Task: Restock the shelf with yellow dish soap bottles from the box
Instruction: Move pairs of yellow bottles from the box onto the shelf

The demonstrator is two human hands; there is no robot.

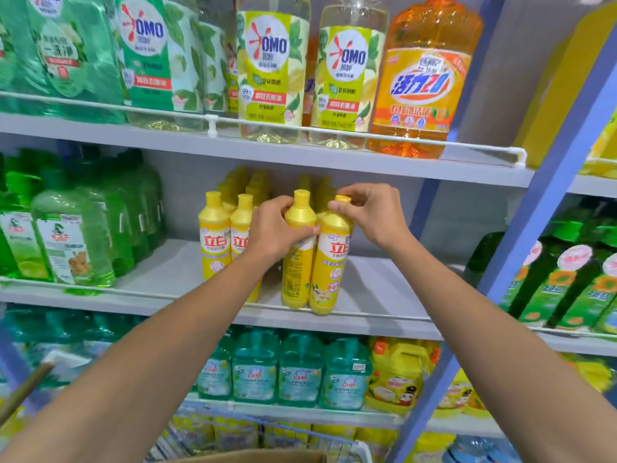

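Head view. I am facing a shop aisle of white shelving with a blue upright post (547, 208) on the right. The top tier holds two pale OMO bottles (270, 61) and a large orange bottle (424, 78) behind a white rail. The middle shelf (384, 289) has green bottles (73, 235) at its left end and a block of yellow dish soap bottles (213, 238) in the centre, with more rows behind (240, 182). Below them sit teal bottles (300, 369) and a yellow jug (397, 372).

Both arms reach up to the front of the yellow block.

- Left hand (277, 228): fingers curled round the shoulder of the turned bottle (297, 262), just under its cap. This bottle stands at the shelf's front edge, back label facing me.
- Right hand (370, 212): thumb and fingertips pinch the cap (344, 198) of the end bottle (330, 262), the other fingers loosely bent above it. This bottle leans slightly left, front label out, its side touching the turned bottle.

I cannot tell whether the end bottle's base sits flat on the shelf.

At the bottom edge I see a wire basket (300, 429) and a cardboard box rim (253, 457). The box's contents are out of view.
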